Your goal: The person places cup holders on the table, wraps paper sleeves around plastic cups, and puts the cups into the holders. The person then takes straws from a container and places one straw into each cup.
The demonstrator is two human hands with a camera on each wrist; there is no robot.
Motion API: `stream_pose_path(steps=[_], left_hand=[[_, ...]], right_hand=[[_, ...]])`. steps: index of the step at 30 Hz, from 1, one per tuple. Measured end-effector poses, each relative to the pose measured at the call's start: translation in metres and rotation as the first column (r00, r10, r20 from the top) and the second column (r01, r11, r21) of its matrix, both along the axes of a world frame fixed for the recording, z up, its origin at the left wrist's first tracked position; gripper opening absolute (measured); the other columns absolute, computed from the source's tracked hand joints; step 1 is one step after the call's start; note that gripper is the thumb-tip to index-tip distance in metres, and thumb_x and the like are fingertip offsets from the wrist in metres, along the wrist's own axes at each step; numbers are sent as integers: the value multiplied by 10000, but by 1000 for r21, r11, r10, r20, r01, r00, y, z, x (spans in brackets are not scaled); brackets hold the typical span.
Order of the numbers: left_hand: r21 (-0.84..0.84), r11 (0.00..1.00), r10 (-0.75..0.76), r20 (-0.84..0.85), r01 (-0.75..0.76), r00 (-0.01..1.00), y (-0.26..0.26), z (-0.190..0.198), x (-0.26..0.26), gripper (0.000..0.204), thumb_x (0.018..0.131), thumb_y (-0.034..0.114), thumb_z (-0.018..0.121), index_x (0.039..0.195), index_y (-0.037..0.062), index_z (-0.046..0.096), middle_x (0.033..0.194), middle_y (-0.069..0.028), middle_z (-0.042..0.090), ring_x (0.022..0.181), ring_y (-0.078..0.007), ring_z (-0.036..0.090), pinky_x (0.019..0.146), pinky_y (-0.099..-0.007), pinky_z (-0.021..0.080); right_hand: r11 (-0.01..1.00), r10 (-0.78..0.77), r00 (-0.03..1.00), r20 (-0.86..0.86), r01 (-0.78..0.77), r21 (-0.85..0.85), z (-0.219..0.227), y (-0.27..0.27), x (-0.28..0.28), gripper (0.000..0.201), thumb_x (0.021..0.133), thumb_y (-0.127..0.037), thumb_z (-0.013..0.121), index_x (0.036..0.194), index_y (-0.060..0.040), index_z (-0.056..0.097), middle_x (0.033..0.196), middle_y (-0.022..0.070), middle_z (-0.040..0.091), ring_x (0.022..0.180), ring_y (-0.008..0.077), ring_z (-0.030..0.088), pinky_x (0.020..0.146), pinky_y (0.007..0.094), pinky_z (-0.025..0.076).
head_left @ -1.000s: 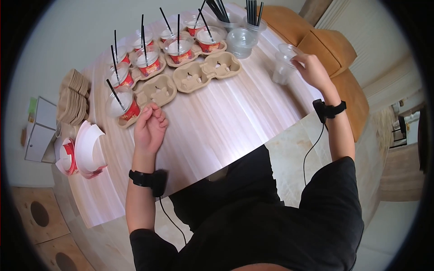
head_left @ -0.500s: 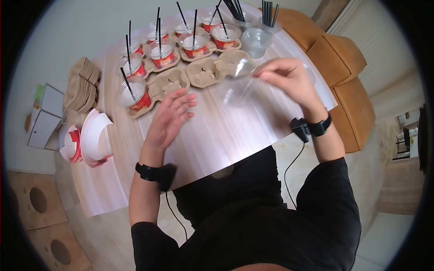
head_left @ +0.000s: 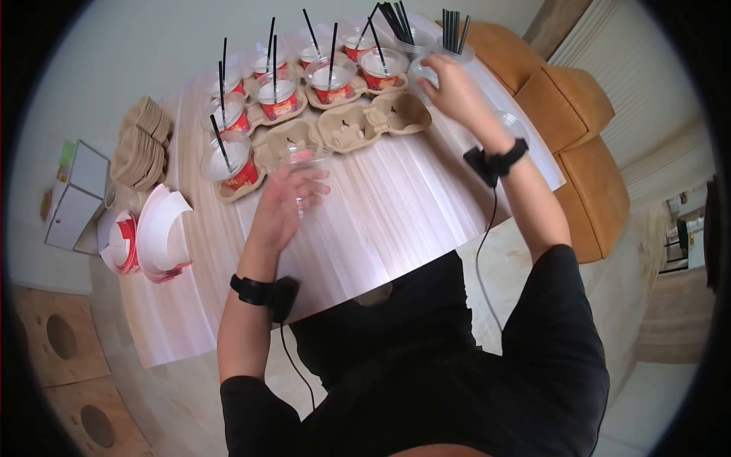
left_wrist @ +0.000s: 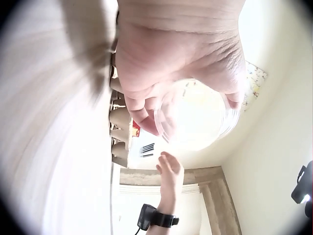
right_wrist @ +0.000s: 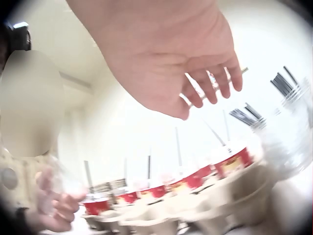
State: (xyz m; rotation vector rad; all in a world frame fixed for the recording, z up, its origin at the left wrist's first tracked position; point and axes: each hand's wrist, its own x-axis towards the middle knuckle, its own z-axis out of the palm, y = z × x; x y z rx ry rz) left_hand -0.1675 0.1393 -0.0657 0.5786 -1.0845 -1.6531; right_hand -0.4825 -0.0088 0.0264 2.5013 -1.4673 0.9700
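Observation:
A clear plastic cup [head_left: 304, 161] is in my left hand [head_left: 283, 202]; in the left wrist view, the fingers and thumb of the left hand [left_wrist: 181, 54] curl round the cup [left_wrist: 195, 115]. My right hand [head_left: 457, 91] is over the stacked clear lids [head_left: 421, 72] at the table's back right, its fingers partly hiding them. Seen in the right wrist view, the right hand [right_wrist: 171, 54] has its fingers apart and holds nothing. Beside the left hand lies a cardboard carrier [head_left: 346, 131] with several bare wells and one red cup [head_left: 242, 174] with a lid and black straw.
Behind stand several filled red cups [head_left: 332, 90] with straws in carriers. Black straws [head_left: 451, 32] stand in clear cups at the back right. Stacked carriers [head_left: 141, 145] and white-and-red paper pieces [head_left: 164, 236] are at the left; a brown sofa [head_left: 582, 175] adjoins the right side.
The clear cup has moved leftward from my right hand into my left. My right hand has let it go and moved to the back, over the lids.

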Motion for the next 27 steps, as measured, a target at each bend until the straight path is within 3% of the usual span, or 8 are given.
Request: stream_pose_path(steps=[1, 2, 4, 14, 20, 24, 26, 27], left_hand=[[-3, 1000, 23, -23, -23, 999, 0, 2, 1, 864, 861, 647, 497, 1420, 19, 298, 1232, -169, 560, 1034, -241, 598, 878, -333, 483], [-7, 1000, 25, -23, -25, 999, 0, 3, 1, 864, 861, 647, 497, 1420, 19, 298, 1232, -169, 560, 1034, -241, 598, 878, -333, 483], [-17, 1000, 19, -40, -20, 999, 0, 4, 2, 867, 866, 652, 483, 1429, 22, 286, 1243, -181, 553, 1047, -245, 595, 887, -335, 479], [-24, 996, 84, -123, -88, 989, -1, 8, 8, 853, 881, 607, 503, 1448, 23, 247, 1283, -199, 528, 1085, -258, 584, 897, -347, 473], [-48, 997, 61, -145, -68, 988, 0, 8, 9, 838, 891, 597, 495, 1449, 24, 245, 1298, -203, 518, 1096, -260, 579, 900, -344, 466], [-39, 994, 97, -63, -99, 993, -7, 3, 9, 820, 877, 585, 531, 1442, 53, 266, 1277, -183, 529, 1077, -237, 579, 879, -318, 456], [-18, 993, 120, -6, -120, 993, -6, -1, 10, 817, 868, 582, 548, 1437, 65, 273, 1269, -175, 532, 1070, -228, 579, 871, -308, 452], [-9, 993, 122, 18, -121, 992, -5, 0, 7, 801, 866, 562, 564, 1433, 74, 277, 1263, -167, 534, 1066, -222, 577, 873, -303, 447]], right_hand=[[994, -113, 982, -154, 110, -26, -1, -16, -11, 240, 783, -133, 643, 973, 13, 669, 1041, 188, 648, 958, 373, 625, 834, 420, 514], [994, -112, 982, -153, 108, -30, -1, -24, -12, 240, 783, -133, 643, 973, 13, 669, 1041, 188, 648, 958, 373, 625, 834, 420, 514], [951, -221, 906, -361, 283, 128, -2, -34, -14, 227, 748, -90, 628, 945, 11, 678, 1035, 186, 645, 971, 358, 629, 828, 433, 518], [902, -233, 856, -462, 367, 226, -9, -65, -9, 245, 720, -118, 632, 914, 21, 688, 992, 183, 675, 931, 343, 654, 801, 416, 539], [922, -182, 901, -394, 295, 250, -4, -69, -18, 182, 725, -134, 630, 868, -44, 698, 947, 172, 682, 889, 339, 657, 764, 427, 533], [986, -161, 968, -191, 164, 1, 24, -32, -10, 121, 767, -145, 630, 789, -30, 660, 858, 173, 673, 835, 333, 656, 742, 401, 528], [984, 176, 967, 187, -170, -46, 36, -3, 8, 120, 820, -75, 609, 905, 9, 608, 842, 154, 674, 787, 260, 669, 701, 333, 531], [981, 192, 964, 186, -187, -40, 37, 9, 17, 120, 820, -75, 609, 905, 9, 608, 842, 154, 674, 787, 260, 669, 701, 333, 531]])
